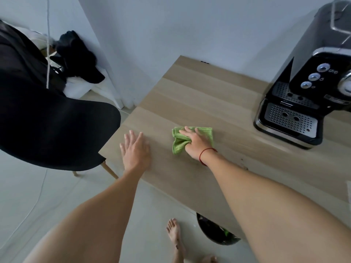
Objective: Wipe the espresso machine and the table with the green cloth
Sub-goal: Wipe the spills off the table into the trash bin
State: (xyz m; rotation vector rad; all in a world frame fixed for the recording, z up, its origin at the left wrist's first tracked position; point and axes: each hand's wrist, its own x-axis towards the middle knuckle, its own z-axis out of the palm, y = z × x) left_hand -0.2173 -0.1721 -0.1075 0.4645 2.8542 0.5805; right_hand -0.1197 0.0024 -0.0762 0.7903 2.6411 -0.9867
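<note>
The right hand (195, 142) presses and grips the crumpled green cloth (180, 143) on the light wooden table (199, 92), while at its nine o'clock the left hand (135, 150) lies open, palm flat.

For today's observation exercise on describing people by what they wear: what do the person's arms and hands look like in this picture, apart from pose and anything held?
Both arms are bare, with no sleeves in view up to the picture's edge. The left hand wears nothing: no glove, ring or watch shows. The right hand is also ungloved; just behind it, a thin red string bracelet circles the wrist. No other markings can be made out.
</note>
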